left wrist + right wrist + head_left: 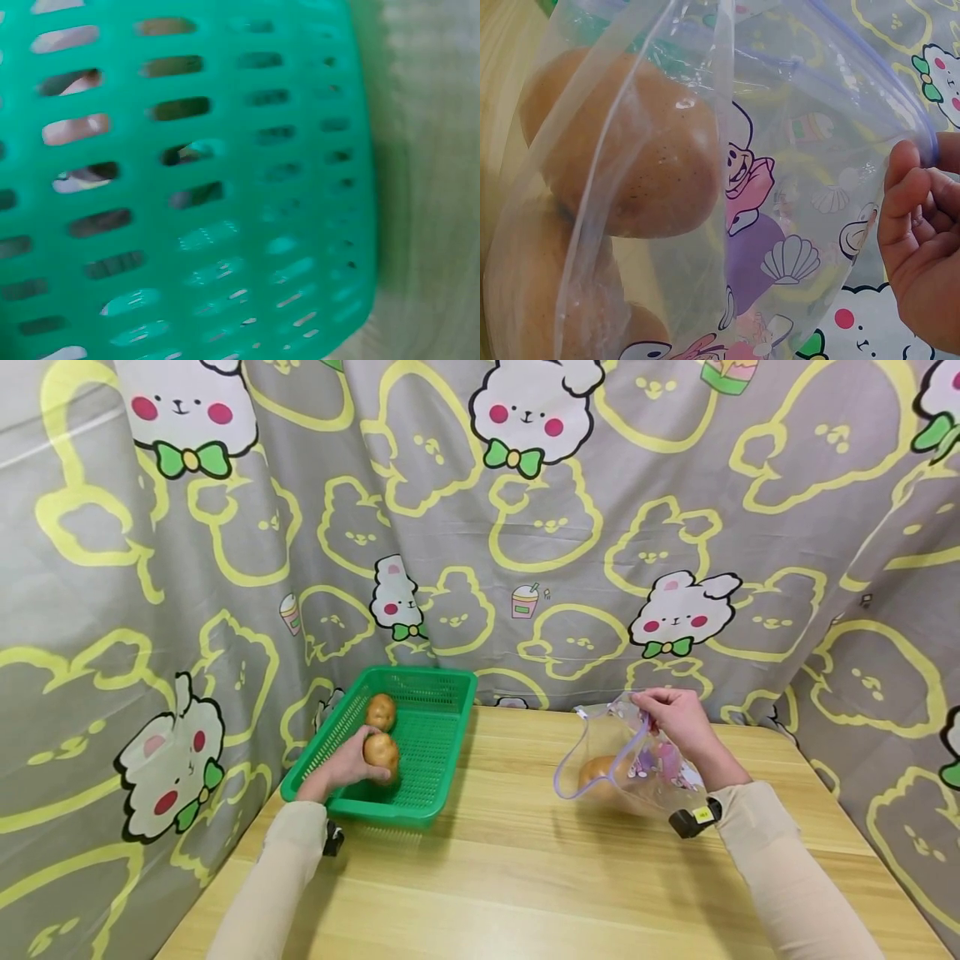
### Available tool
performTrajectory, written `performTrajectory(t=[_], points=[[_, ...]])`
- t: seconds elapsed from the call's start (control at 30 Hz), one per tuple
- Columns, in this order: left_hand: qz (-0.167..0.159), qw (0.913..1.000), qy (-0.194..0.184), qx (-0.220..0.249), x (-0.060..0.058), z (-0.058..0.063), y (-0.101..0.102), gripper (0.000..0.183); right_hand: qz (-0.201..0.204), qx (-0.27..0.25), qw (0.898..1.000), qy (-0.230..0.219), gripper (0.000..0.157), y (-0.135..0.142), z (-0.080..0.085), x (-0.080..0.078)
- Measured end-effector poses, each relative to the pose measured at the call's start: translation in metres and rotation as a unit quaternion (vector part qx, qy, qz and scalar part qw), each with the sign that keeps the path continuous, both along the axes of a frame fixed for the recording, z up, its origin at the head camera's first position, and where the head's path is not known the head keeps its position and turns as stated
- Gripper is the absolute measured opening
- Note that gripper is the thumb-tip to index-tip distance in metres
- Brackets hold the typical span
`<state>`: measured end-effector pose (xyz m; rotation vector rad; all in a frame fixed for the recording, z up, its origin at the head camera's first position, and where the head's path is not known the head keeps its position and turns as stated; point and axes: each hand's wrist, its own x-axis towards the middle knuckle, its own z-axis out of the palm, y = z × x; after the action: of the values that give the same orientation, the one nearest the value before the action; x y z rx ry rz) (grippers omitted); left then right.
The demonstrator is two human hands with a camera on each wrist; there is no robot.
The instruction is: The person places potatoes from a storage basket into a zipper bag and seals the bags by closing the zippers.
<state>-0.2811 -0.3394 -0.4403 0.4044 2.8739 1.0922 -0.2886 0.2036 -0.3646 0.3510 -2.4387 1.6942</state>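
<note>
While left hand (349,762) grips potato (382,754), bag (663,770) (clear) gapes.

"Head view?"
"Above the table (480,885), facing forward and down; green basket (397,815) left of centre, clear bag (647,772) right."
"Wrist views?"
"Both very near. The left faces the basket's slotted plastic, filling most of its frame; the right faces the bag. Each is shared with the head view."
</note>
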Motion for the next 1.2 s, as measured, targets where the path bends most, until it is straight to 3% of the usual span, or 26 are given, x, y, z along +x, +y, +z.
performTrajectory(t=[0.17, 0.33, 0.47, 0.63, 0.9, 1.07, 1.2], points=[[0.045, 0.9973, 0.055, 0.022, 0.004, 0.018, 0.002, 0.078, -0.002, -0.004, 1.000, 0.001, 0.031, 0.000, 0.000, 0.000], [0.080, 0.9938, 0.038, 0.066, 0.010, 0.039, 0.015, 0.085, 0.000, -0.002, 1.000, 0.002, 0.027, -0.006, 0.013, 0.013], [0.076, 0.9918, 0.015, 0.102, 0.018, 0.060, 0.037, 0.087, 0.000, -0.003, 1.000, 0.001, 0.025, -0.008, 0.017, 0.016], [0.040, 0.9912, 0.012, 0.126, 0.027, 0.078, 0.074, 0.077, 0.001, -0.002, 1.000, 0.000, 0.024, -0.008, 0.016, 0.015], [-0.026, 0.9902, 0.001, 0.137, 0.024, 0.081, 0.122, 0.074, -0.002, -0.001, 1.000, 0.004, 0.025, -0.009, 0.021, 0.016], [-0.052, 0.9891, -0.007, 0.137, 0.022, 0.077, 0.154, 0.074, -0.006, 0.005, 1.000, 0.001, 0.023, -0.010, 0.024, 0.020], [-0.068, 0.9840, -0.026, 0.163, 0.022, 0.073, 0.180, 0.074, -0.011, 0.007, 1.000, 0.009, 0.023, -0.010, 0.026, 0.022]])
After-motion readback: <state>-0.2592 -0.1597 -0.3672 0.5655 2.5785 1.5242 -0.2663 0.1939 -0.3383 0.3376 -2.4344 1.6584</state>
